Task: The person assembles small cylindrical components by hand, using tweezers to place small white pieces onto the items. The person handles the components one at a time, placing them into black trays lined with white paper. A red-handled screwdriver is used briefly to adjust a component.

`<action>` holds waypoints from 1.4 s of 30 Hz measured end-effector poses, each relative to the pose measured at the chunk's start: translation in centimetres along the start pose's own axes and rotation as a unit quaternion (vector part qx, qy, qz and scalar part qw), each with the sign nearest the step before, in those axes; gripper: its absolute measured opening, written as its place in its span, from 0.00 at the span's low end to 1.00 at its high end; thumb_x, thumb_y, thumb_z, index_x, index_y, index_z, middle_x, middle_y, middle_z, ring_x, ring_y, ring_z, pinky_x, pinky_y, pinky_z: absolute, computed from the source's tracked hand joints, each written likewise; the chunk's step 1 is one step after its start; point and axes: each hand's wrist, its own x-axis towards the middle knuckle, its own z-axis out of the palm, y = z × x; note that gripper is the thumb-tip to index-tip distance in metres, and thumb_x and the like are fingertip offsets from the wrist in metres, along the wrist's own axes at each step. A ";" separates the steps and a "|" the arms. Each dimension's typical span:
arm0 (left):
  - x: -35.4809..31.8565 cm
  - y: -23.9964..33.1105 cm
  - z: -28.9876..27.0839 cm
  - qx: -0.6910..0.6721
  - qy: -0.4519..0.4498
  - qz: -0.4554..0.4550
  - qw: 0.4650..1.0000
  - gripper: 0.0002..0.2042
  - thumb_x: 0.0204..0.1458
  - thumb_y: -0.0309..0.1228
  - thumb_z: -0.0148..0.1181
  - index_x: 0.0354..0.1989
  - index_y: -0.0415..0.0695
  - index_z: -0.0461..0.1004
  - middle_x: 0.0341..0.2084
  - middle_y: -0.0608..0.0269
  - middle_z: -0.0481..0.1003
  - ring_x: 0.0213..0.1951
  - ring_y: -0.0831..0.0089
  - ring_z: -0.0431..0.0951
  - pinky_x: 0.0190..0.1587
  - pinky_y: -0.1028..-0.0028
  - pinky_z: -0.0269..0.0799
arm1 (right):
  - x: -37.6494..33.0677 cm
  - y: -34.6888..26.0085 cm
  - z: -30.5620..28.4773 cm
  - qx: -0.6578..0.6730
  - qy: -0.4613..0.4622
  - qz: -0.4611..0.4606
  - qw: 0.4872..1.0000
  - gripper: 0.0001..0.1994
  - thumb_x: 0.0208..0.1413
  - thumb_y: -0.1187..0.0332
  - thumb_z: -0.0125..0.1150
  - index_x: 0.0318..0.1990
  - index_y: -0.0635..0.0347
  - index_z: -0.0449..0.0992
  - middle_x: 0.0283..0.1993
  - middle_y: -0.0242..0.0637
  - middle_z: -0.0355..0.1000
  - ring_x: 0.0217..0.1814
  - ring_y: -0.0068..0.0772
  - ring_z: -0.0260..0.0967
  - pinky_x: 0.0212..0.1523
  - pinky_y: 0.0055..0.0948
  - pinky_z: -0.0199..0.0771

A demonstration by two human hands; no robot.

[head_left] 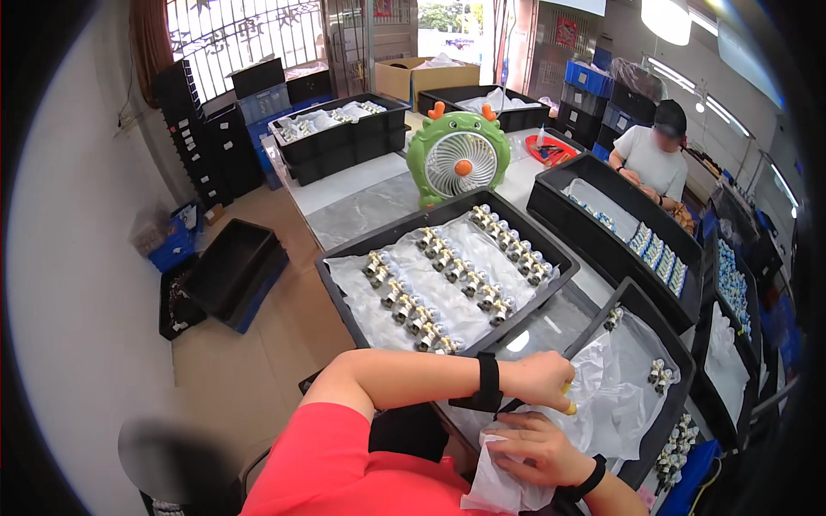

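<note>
while the right hand [540, 449] lies flat on a crumpled white plastic sheet [602, 391], fingers spread, the left hand [542, 378] pinches the same sheet's edge, possibly with yellow fingertip covers. the sheet lines a black plastic tray [681, 351]. beyond, a second black tray [344, 297] holds rows of small metal fittings [447, 267]; a green desk fan [457, 157] stands behind.

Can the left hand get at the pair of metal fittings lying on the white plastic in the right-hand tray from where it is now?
Probably yes. The left hand rests at the tray's near edge, and only loose white plastic lies between it and the fittings. Nothing stands in the way, though it is a stretch across.
</note>
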 end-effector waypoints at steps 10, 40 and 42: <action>0.5 0.2 0.2 0.009 -0.002 0.001 1.000 0.20 0.40 0.44 0.66 0.26 0.34 0.74 0.20 0.45 0.74 0.26 0.50 0.76 0.31 0.60 0.72 | 0.0 -0.1 -0.3 0.001 0.011 -0.023 1.000 0.17 0.46 0.71 0.64 0.46 0.52 0.77 0.50 0.30 0.74 0.55 0.41 0.68 0.54 0.39 0.65; 0.1 0.4 0.0 -0.015 -0.010 0.000 1.000 0.17 0.40 0.40 0.66 0.27 0.37 0.74 0.15 0.50 0.73 0.21 0.56 0.76 0.27 0.63 0.71 | 0.0 0.2 0.1 -0.042 0.018 -0.014 0.999 0.16 0.43 0.72 0.67 0.43 0.51 0.77 0.48 0.30 0.75 0.53 0.39 0.69 0.52 0.37 0.66; 0.1 0.1 0.1 -0.010 -0.004 0.003 1.000 0.17 0.40 0.40 0.66 0.27 0.36 0.74 0.15 0.50 0.73 0.21 0.56 0.76 0.27 0.63 0.71 | 0.1 -0.2 0.0 -0.047 0.015 -0.006 0.999 0.16 0.43 0.72 0.67 0.43 0.51 0.77 0.48 0.29 0.75 0.53 0.39 0.69 0.52 0.37 0.66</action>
